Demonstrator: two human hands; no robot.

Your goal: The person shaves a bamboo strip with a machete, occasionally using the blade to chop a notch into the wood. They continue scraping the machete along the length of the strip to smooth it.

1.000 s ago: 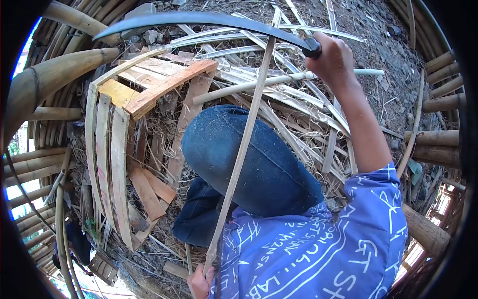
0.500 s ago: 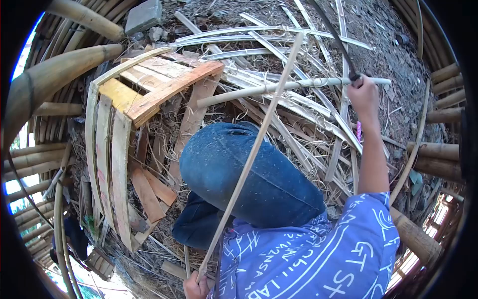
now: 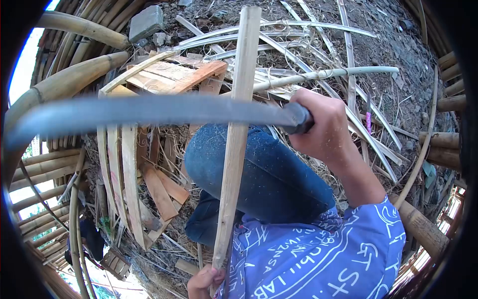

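My right hand (image 3: 323, 124) is closed around the dark handle of a machete (image 3: 164, 110). Its long blade, blurred by motion, reaches left and passes in front of a long pale wooden strip (image 3: 234, 164). The lower end of that strip is in my closed left hand (image 3: 203, 281), at the bottom by my shirt. From there the strip rises upright past my bent knee (image 3: 259, 169), its top end standing above the blade.
A slatted wooden crate (image 3: 130, 174) stands to the left of my knee, partly behind the blade. Pale split strips (image 3: 298, 60) and curly shavings litter the ground ahead. A grey block (image 3: 146, 23) lies at the back left. Bamboo poles (image 3: 74, 74) enclose both sides.
My right hand has brought the machete from the upper right down and left, so the blade now crosses the strip. The strip has swung more upright, its broad face showing; my left hand still grips it.
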